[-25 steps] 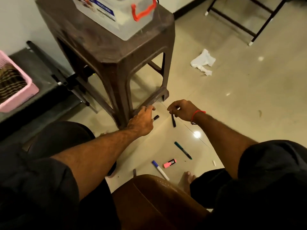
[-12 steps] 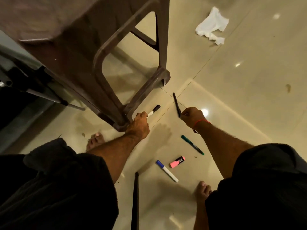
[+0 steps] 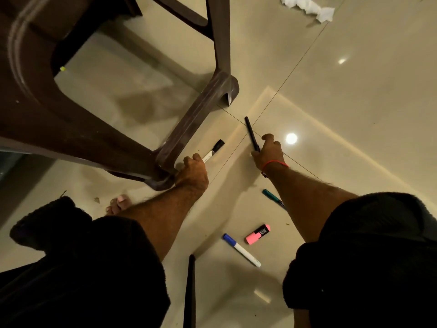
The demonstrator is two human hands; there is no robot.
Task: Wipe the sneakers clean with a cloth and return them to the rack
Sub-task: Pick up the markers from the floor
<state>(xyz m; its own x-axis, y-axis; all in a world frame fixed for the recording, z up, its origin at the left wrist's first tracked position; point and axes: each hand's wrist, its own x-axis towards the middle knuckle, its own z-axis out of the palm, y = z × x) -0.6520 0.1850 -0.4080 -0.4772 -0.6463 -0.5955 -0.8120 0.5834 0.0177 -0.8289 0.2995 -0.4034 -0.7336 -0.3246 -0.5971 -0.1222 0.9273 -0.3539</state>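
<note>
- Left hand [image 3: 192,172], centre frame, gripped a black-capped white marker [image 3: 212,152] beside the brown stool [image 3: 189,129] leg.
- Right hand [image 3: 268,151] held a black pen [image 3: 250,132].
- White cloth [image 3: 309,7] lay on the floor [image 3: 354,102], upper right; sneakers not visible.

Floor layout, pens and stool.
Stool [image 3: 132,95] at left; cloth [image 3: 309,7] far beyond at right. Left hand [image 3: 192,172] beside stool foot, right hand [image 3: 268,151] to its right. Two markers [image 3: 241,250] and a highlighter [image 3: 257,234] lie nearer, between the arms.
</note>
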